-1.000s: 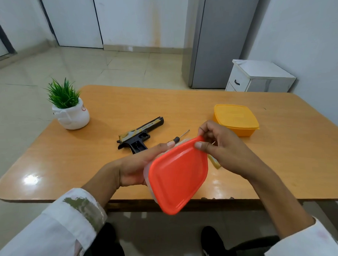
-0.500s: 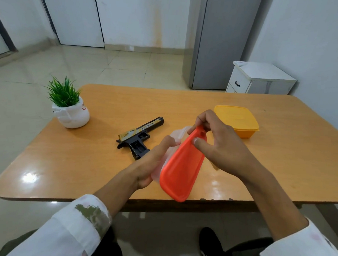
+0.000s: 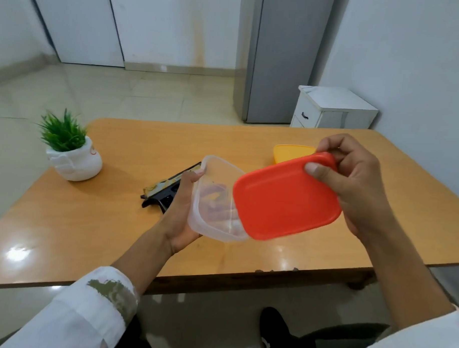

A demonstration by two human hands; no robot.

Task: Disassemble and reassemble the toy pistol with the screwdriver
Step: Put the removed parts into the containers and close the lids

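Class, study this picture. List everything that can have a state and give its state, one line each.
clear container, lid off, tilted, held in the left hand
orange lid, off the container, pinched by the right hand
yellow box, closed, on the table
toy pistol, lying on the table, partly hidden
potted plant, upright
white cabinet drawer, shut

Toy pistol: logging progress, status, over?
Left hand grips clear tub; right hand pinches orange lid, off the tub. Toy pistol untouched on table, partly behind left hand.
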